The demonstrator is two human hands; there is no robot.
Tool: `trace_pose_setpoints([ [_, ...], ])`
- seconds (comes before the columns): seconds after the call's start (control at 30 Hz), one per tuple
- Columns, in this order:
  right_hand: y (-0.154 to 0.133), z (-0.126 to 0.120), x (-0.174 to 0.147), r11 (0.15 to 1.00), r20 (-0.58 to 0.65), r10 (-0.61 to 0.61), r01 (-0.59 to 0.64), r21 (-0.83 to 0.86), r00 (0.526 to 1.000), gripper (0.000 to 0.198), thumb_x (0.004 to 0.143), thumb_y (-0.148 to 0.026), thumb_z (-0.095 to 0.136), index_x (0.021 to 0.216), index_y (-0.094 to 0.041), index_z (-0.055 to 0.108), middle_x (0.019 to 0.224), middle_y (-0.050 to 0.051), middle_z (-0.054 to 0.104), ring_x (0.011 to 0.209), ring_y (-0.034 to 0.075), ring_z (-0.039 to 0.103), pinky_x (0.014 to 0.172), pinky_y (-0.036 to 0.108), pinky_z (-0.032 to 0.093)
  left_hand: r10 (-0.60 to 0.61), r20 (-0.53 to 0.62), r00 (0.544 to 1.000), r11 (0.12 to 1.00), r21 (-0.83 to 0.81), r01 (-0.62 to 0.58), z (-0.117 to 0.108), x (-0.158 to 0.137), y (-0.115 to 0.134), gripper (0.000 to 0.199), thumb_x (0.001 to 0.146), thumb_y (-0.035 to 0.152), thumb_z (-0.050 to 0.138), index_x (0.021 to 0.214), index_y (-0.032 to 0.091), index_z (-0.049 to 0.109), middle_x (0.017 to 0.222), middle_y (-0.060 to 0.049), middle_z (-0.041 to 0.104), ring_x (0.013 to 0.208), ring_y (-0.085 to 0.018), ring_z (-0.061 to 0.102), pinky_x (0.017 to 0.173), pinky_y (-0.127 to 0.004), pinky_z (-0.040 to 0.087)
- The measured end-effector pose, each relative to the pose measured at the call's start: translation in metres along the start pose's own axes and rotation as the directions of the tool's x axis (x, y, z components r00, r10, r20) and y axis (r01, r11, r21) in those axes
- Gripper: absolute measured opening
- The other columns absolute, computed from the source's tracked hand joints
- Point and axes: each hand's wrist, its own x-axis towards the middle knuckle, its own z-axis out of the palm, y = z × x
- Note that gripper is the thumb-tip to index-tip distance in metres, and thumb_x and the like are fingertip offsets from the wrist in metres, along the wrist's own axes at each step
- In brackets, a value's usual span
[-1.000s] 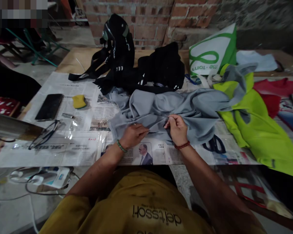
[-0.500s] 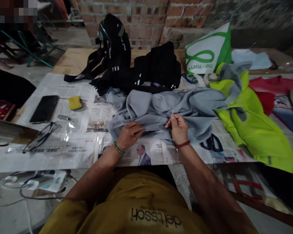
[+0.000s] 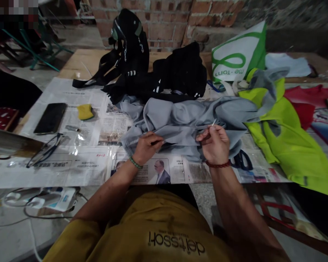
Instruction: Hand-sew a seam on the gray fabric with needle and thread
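A crumpled grey cloth garment lies in front of me on the newspaper. My left hand, with a green bead bracelet, is closed and pinches the garment's near edge, where a dark strip shows. Raised a little over the right part of the cloth, my right hand wears a red cord bracelet. Between its thumb and forefinger it pinches a thin white needle-like piece, too small to make out fully. Dark-handled scissors lie just right of that wrist, partly under the cloth.
Newspaper covers the table. To the left are a phone, a yellow sponge and a small marker-like tube. Black clothing, a black bag and a green-white bag stand behind. A neon-yellow garment lies right.
My right hand has moved right and slightly up, away from my left hand, with the thin white piece still pinched. My left hand stays on the cloth's edge. The view has shifted slightly.
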Motion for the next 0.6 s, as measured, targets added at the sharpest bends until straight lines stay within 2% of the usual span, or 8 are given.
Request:
trace_pose_setpoints([
  [0.1,-0.014,0.011,-0.020,0.994,0.021,-0.058,0.060,-0.090,0.998,0.016,0.084,-0.038,0.063,0.087,-0.024,0.057,0.060,-0.007,0.055,0.049,0.009,0.055,0.056,0.026,0.048,-0.186,-0.021,0.982,0.976,-0.123,0.182,0.003,0.003,-0.001,0.012,0.079,0.030,0.070,0.074,0.019,0.072,0.072,-0.002,0.063,0.072,-0.012,0.059,0.068,-0.025,0.051],
  [0.17,-0.014,0.024,-0.043,0.975,0.152,0.015,0.019,-0.219,0.988,0.015,0.087,-0.038,0.059,0.088,-0.023,0.059,0.057,-0.007,0.054,0.048,0.008,0.053,0.054,0.024,0.046,-0.317,0.000,0.948,0.932,-0.187,0.311,0.003,0.005,0.000,0.012,0.077,0.030,0.070,0.072,0.019,0.071,0.069,0.000,0.062,0.068,-0.011,0.057,0.065,-0.024,0.048],
  [0.2,-0.012,0.031,-0.056,0.953,0.289,0.108,-0.016,-0.302,0.951,0.016,0.087,-0.038,0.058,0.087,-0.022,0.060,0.056,-0.006,0.055,0.047,0.008,0.052,0.052,0.023,0.045,-0.378,0.014,0.926,0.902,-0.221,0.372,0.003,0.005,0.001,0.013,0.077,0.030,0.069,0.072,0.019,0.071,0.067,0.000,0.062,0.065,-0.011,0.055,0.063,-0.024,0.046],
  [0.27,-0.005,0.043,-0.080,0.899,0.520,0.305,-0.060,-0.434,0.798,0.019,0.087,-0.039,0.057,0.086,-0.021,0.061,0.058,-0.005,0.056,0.046,0.008,0.051,0.048,0.022,0.042,-0.473,0.039,0.880,0.836,-0.296,0.462,0.002,0.006,0.003,0.014,0.075,0.031,0.070,0.072,0.018,0.071,0.066,0.001,0.063,0.063,-0.010,0.053,0.061,-0.024,0.044],
  [0.33,0.004,0.050,-0.096,0.860,0.571,0.401,-0.080,-0.503,0.716,0.022,0.089,-0.040,0.052,0.088,-0.020,0.061,0.060,-0.004,0.056,0.046,0.007,0.050,0.046,0.021,0.041,-0.531,0.055,0.846,0.780,-0.359,0.513,0.001,0.007,0.004,0.015,0.072,0.032,0.072,0.071,0.017,0.071,0.066,0.001,0.064,0.063,-0.011,0.053,0.062,-0.024,0.044],
  [0.37,0.007,0.052,-0.100,0.849,0.551,0.416,-0.091,-0.521,0.724,0.023,0.089,-0.041,0.051,0.088,-0.020,0.060,0.060,-0.004,0.055,0.046,0.007,0.049,0.046,0.021,0.041,-0.550,0.064,0.833,0.758,-0.382,0.529,0.001,0.007,0.005,0.015,0.071,0.032,0.073,0.071,0.017,0.072,0.067,0.001,0.064,0.064,-0.011,0.054,0.063,-0.024,0.044],
  [0.47,0.015,0.052,-0.096,0.831,0.392,0.394,-0.140,-0.538,0.831,0.025,0.088,-0.043,0.050,0.089,-0.020,0.058,0.058,-0.005,0.052,0.044,0.007,0.045,0.045,0.020,0.038,-0.572,0.087,0.816,0.719,-0.425,0.550,-0.001,0.007,0.005,0.017,0.070,0.033,0.074,0.072,0.016,0.072,0.068,0.001,0.065,0.064,-0.011,0.054,0.063,-0.024,0.044],
  [0.6,0.020,0.051,-0.081,0.833,0.262,0.340,-0.160,-0.529,0.903,0.027,0.085,-0.045,0.052,0.090,-0.019,0.057,0.058,-0.006,0.049,0.042,0.007,0.044,0.043,0.021,0.037,-0.497,0.076,0.865,0.781,-0.395,0.483,-0.003,0.005,0.007,0.016,0.071,0.032,0.074,0.072,0.017,0.072,0.068,0.001,0.064,0.064,-0.011,0.054,0.061,-0.024,0.044],
])
